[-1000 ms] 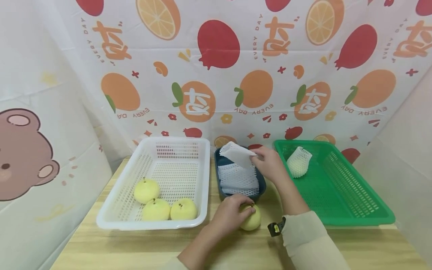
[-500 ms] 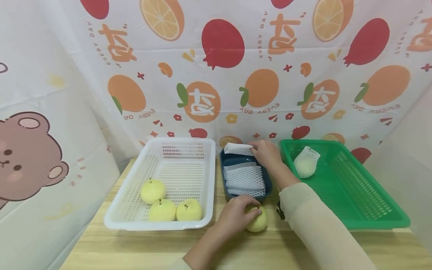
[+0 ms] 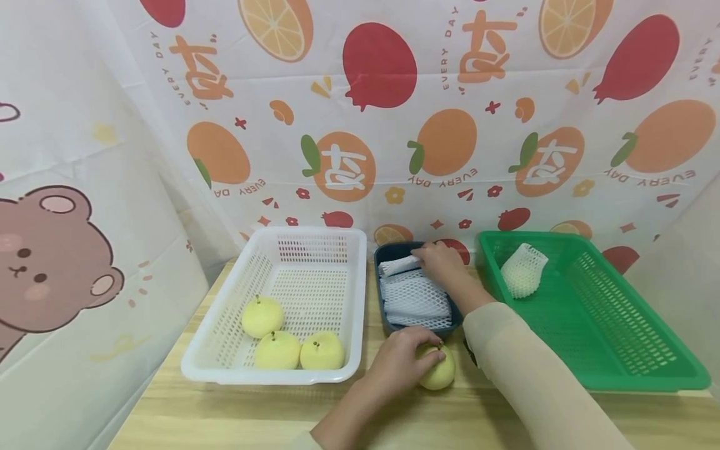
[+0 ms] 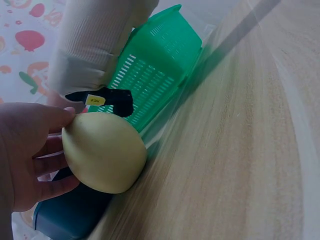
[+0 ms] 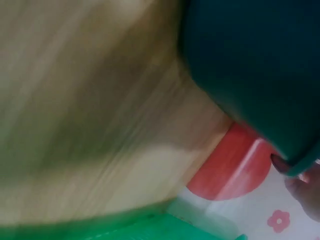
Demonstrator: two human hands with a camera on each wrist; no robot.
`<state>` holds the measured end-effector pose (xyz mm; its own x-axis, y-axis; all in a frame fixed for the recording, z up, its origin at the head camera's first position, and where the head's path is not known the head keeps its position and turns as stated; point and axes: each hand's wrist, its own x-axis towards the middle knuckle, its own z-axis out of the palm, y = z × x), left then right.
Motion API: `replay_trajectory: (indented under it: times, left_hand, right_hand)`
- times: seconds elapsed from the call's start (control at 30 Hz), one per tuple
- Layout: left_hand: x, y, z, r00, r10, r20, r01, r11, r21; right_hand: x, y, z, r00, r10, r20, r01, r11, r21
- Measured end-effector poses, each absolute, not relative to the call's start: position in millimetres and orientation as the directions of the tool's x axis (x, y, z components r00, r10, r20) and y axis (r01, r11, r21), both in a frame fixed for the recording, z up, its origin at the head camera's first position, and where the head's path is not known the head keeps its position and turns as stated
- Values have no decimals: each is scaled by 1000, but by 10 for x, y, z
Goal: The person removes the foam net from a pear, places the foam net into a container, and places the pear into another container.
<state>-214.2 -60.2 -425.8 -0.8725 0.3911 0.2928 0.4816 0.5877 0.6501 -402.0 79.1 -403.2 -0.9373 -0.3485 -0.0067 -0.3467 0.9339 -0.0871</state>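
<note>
My left hand (image 3: 400, 361) holds a pale yellow pear (image 3: 441, 372) on the table, in front of a dark blue box (image 3: 398, 251). In the left wrist view, thumb and fingers lie round one end of the pear (image 4: 105, 152). My right hand (image 3: 444, 267) pinches a folded white foam net sleeve (image 3: 397, 265) at the back of the box. Under it lies a stack of similar foam net sleeves (image 3: 417, 301). The right wrist view is blurred; the box wall (image 5: 250, 75) fills much of it, with fingertips (image 5: 295, 182) by its rim.
A white basket (image 3: 360, 300) on the left holds three pears (image 3: 262, 317). To the right, a green basket (image 3: 585, 337) holds a pear in a foam net (image 3: 524, 272). A printed curtain (image 3: 388, 150) hangs behind. A black strap device (image 4: 117, 97) sits at the right cuff.
My right hand has swung the foam net sleeve, first raised over the box, back and then down into the box's far end. The left hand stays on the pear. The head view has shifted slightly.
</note>
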Motion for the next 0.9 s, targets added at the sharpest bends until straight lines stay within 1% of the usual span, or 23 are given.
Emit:
replay_trajectory:
  times: [0.07,0.13,0.2,0.27,0.43,0.53,0.63,0.77,0.9]
  left_hand:
    - [-2140,-589,-4244,-870,395,297,487,587,646]
    - [-2142,-580,-4235,-866,397,303,494,587,642]
    - [-2143,-575,-4230,-865,398,307,497,584,642]
    - [-2143,-571,-4231,-866,399,303,494,582,646]
    - [-2141,-581,-4260,-873,393,288,477,570,669]
    - [-2151,-591,-4284,-873,378,307,479,553,682]
    - [-2163,-587,-4298,-871,360,335,486,529,696]
    - [-2162,-578,-4305,-868,344,357,492,507,708]
    - [-2155,-554,-4305,-867,350,355,493,502,710]
  right_hand:
    - [-4015,812,-4055,-931,-348,-113,-336,935,-111]
    - [-4004,836,-4071,-921,-341,-188,-320,938,-132]
    - [-3986,858,-4071,-914,-339,-220,-312,938,-152]
    - [-3960,875,-4059,-911,-345,-224,-311,934,-174]
    - [-3871,894,-3968,-919,-349,-184,-295,917,-268]
    - [-3805,900,-3875,-923,-352,-153,-286,897,-337]
    - [-3718,922,-3784,-921,-376,-103,-311,866,-391]
    - [-3543,982,-3714,-908,-419,-18,-356,793,-494]
    - [-3323,1100,-3730,-905,-423,47,-365,713,-599]
